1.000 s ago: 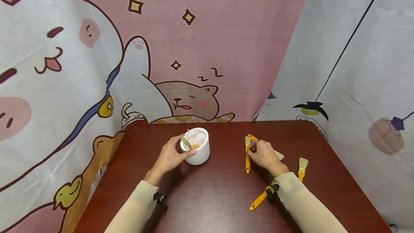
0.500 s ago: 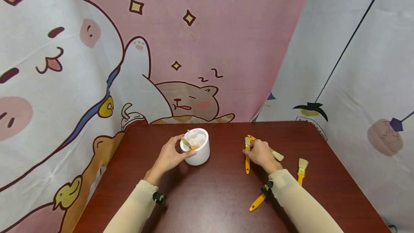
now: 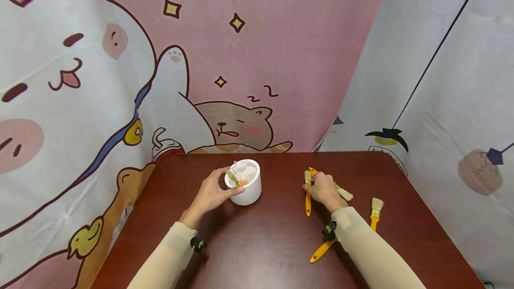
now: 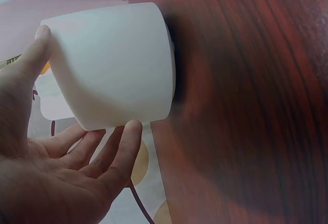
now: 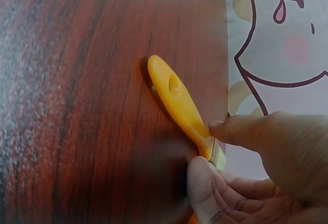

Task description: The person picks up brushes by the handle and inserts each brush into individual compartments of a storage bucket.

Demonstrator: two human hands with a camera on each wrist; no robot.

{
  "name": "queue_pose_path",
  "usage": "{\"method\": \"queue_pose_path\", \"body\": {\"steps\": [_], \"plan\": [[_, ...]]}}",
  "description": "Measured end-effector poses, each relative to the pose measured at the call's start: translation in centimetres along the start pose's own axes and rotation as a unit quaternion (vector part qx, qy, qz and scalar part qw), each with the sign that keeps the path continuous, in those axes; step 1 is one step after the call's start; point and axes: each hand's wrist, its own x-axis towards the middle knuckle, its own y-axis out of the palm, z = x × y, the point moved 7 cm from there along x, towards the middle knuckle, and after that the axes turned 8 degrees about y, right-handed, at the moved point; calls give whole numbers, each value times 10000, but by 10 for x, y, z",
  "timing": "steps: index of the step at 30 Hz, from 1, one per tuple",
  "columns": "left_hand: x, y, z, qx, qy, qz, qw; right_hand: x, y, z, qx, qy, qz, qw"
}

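Observation:
My left hand [image 3: 210, 195] grips a white round container [image 3: 250, 193] with compartments inside, standing on the table in the head view. Its thumb lies at the rim and the fingers curve round the side, as the left wrist view shows. A paintbrush [image 3: 231, 176] leans inside, bristles up. Further right, my right hand [image 3: 324, 189] pinches a yellow-handled paintbrush [image 5: 177, 98] between thumb and fingers near the metal band. That brush lies on the table, bristles [image 3: 307, 175] pointing away. Another paintbrush [image 3: 344, 193] lies partly hidden behind this hand.
A paintbrush [image 3: 376, 208] lies at the right, its handle end covered by my sleeve. Another yellow handle [image 3: 321, 252] shows below my right wrist, the remainder hidden. The brown table [image 3: 261, 249] reaches back to a printed cloth [image 3: 297, 57] with cartoon animals.
My right hand has shifted slightly left, its thumb now across the near side of the paintbrush. The left hand and the white container stay in place.

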Motion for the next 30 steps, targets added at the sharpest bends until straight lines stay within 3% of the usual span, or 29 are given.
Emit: {"method": "queue_pose_path", "body": {"steps": [30], "plan": [[0, -2, -5, -121, 95, -11, 9999, 2, -1, 5, 268, 17, -111, 9996]]}}
